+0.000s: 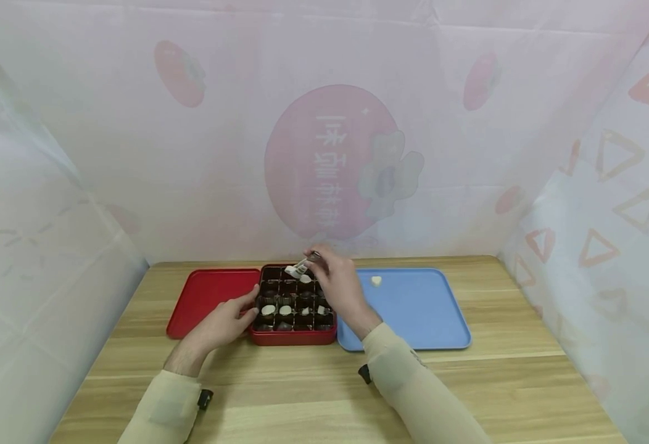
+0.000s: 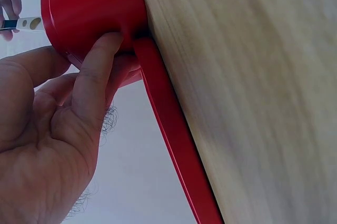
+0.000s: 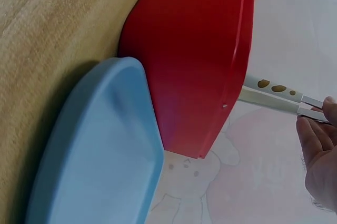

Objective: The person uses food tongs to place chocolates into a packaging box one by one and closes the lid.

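A red box (image 1: 293, 338) with a dark divided insert stands on the wooden table, holding round cream pieces (image 1: 285, 310) and smaller white ones in several compartments. My right hand (image 1: 340, 285) pinches a pair of small tongs (image 3: 275, 88), white with gold spots. Their tips point down over the box's back compartments, near a white piece (image 1: 305, 279); whether they grip one I cannot tell. Along the box's left wall my left hand (image 1: 221, 323) rests its fingers, some against the outer side and others up by the rim, as the left wrist view shows.
A red tray-like lid (image 1: 205, 299) lies left of the box, its edge against it. To the right a blue tray (image 1: 413, 308) bears a small heart-shaped white piece (image 1: 376, 281) near its back edge. A printed cloth wall (image 1: 224, 203) stands behind the table.
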Action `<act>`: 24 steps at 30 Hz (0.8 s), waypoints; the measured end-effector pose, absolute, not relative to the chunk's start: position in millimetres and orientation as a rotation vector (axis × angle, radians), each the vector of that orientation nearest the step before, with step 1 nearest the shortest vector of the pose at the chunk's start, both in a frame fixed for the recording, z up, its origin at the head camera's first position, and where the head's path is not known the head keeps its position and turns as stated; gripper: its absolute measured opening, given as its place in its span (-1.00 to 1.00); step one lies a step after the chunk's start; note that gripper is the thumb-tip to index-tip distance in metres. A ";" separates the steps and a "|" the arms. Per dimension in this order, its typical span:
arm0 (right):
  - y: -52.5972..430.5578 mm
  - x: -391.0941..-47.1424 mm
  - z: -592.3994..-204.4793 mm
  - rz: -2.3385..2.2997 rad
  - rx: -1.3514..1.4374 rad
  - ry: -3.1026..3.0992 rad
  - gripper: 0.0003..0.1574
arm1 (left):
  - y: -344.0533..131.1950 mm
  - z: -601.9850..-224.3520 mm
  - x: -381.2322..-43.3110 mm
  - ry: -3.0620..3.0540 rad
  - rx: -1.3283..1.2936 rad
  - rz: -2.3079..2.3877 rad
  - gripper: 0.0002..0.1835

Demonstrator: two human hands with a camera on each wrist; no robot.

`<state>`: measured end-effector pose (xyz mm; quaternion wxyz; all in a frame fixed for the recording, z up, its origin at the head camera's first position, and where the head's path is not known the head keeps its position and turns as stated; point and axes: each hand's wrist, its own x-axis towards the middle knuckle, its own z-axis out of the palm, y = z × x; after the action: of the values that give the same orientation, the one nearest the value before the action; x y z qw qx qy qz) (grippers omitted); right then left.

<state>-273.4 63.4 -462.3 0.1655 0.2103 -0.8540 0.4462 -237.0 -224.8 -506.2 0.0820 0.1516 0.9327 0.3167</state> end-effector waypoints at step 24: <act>91.7 -269.1 -455.1 1.310 0.497 -2.400 -0.68 | -224.8 -509.4 -237.6 2.777 0.452 0.965 -0.25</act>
<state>-269.1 91.7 -455.1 0.1801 0.1759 -0.8494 0.4638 -237.6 -224.8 -509.4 0.0834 0.1513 0.9304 0.3232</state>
